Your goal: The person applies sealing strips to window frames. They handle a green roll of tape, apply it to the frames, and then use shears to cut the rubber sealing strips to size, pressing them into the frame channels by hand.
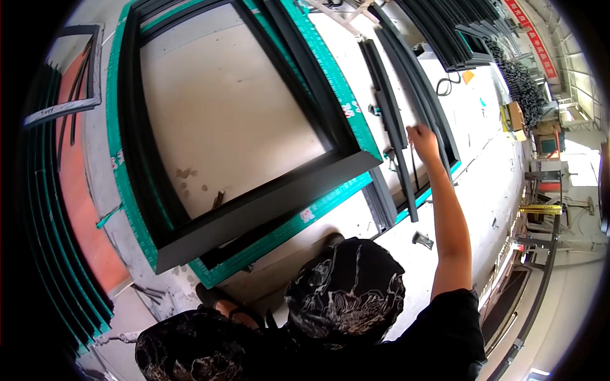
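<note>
My right hand (424,143) reaches forward over the long dark pieces at my right. Its fingers are pinched at the end of a thin black strip (414,170). Close beside it runs a long black profile bar (393,120), with small fittings along its side. My left hand is out of view. Ahead of me and to the left lies a large black rectangular frame (267,198), with green protective film (330,198) along its outer sides. It rests on a second similar frame, offset beneath it.
More black profiles (438,32) are stacked at the far right, with a cardboard box (516,117) beyond. Film-edged profiles (60,254) lie at the left on a reddish surface (89,209). A short metal piece (422,239) lies near my forearm. My knees (346,289) are close to the frame.
</note>
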`<state>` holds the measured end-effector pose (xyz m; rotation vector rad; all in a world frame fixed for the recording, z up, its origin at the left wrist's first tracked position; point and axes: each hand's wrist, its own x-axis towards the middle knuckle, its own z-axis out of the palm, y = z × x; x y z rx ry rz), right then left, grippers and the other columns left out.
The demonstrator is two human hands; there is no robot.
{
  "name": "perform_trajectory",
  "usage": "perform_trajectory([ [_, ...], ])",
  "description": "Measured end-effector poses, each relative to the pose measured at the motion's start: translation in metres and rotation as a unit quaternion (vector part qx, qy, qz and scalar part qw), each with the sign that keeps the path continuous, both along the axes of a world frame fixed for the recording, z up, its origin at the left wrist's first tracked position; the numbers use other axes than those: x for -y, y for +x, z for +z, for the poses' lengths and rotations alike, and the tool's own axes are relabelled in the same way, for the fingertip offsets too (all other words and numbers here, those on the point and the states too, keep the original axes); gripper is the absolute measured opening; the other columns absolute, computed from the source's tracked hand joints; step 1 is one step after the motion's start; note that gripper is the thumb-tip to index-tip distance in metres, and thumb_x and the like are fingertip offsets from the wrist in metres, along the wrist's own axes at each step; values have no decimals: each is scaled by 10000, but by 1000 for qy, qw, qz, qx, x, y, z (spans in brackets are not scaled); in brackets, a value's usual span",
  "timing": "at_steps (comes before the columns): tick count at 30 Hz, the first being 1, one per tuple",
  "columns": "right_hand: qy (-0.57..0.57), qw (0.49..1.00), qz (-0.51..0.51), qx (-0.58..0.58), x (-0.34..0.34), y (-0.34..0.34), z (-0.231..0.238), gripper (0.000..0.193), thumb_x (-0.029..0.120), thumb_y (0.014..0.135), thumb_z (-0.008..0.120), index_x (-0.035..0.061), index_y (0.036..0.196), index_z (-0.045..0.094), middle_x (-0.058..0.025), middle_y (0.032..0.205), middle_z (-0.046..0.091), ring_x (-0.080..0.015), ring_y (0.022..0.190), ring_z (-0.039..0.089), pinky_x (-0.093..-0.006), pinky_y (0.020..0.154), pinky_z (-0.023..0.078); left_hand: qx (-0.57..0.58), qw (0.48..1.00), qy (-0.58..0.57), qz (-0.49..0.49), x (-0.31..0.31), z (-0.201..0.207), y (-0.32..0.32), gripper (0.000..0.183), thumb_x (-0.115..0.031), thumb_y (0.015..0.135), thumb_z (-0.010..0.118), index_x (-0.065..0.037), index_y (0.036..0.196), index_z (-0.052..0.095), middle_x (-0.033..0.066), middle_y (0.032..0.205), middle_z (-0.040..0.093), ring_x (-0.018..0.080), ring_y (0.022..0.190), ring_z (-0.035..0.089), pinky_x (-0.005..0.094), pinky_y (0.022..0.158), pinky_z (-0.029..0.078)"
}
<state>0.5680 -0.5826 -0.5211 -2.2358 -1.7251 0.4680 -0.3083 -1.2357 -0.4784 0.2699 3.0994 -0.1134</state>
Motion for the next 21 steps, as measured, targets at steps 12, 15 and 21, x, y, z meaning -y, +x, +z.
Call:
perform_trajectory([
  [12, 73, 993, -79, 50, 98, 36, -95, 337, 317, 882, 666, 33, 1064, 665, -178, 956, 698, -375, 882, 669, -455, 774, 513, 21, 915, 170, -365, -255, 51, 120, 208, -125, 944, 584, -12, 1110, 638, 137, 1039, 638, 279, 909, 618, 359, 806, 490],
  [15, 189, 978, -66, 55, 80, -13, -6, 338, 289, 910, 666, -7, 1072, 643, -175, 934, 674, -354, 836, 642, -376, 744, 512, -26, 865, 211, -455, -305, 70, 160, 241, -25, 909, 606, -22, 1149, 634, 123, 1096, 639, 262, 959, 627, 339, 759, 509],
  [21, 120, 911, 395, -17, 45, -212, 112, 386, 125, 803, 722, 22, 1161, 620, -162, 939, 631, -341, 859, 610, -385, 738, 498, -17, 622, 314, -717, -366, 9, 216, 399, -55, 765, 640, -65, 1163, 671, 137, 1080, 656, 322, 983, 627, 434, 864, 505],
])
